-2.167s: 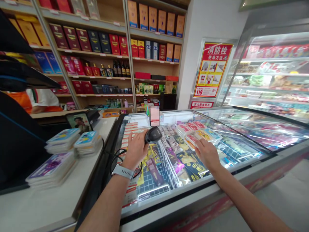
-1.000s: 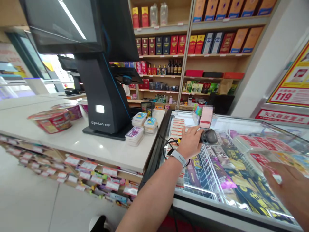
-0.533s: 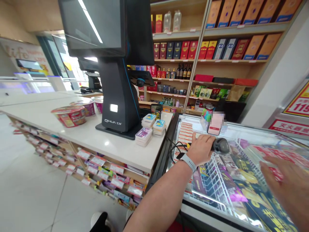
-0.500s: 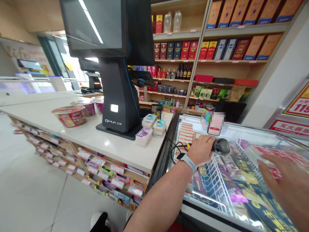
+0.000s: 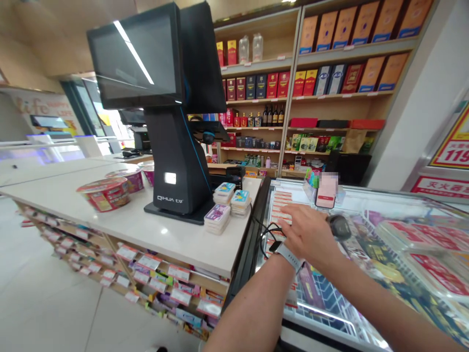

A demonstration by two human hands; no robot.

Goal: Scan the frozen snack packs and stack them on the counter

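Note:
My left hand [image 5: 293, 210], with a watch on a pale band [image 5: 289, 255] at the wrist, is closed around a black corded barcode scanner [image 5: 339, 227]. Only the scanner's rounded dark head shows; its handle is hidden by my hands. Across my left hand lies my right hand [image 5: 313, 237], its visible fingers stretched out and pointing left. Where the two hands overlap, contact with the scanner cannot be made out. A black cable [image 5: 268, 234] loops beside the wrist. Below is the glass-topped display freezer [image 5: 370, 188], with wire baskets and colourful packets inside.
A black checkout terminal [image 5: 172, 161] stands on the white counter [image 5: 176, 244] to the left. Near it sit instant noodle bowls [image 5: 104, 195] and stacked small packs [image 5: 217, 219]. Beyond my hands a phone [image 5: 325, 191] leans upright. Shelves [image 5: 293, 117] with boxed bottles line the back.
My right hand has swept left from over the freezer's right side onto my left hand. My left hand still holds the scanner. The view has tilted slightly upward.

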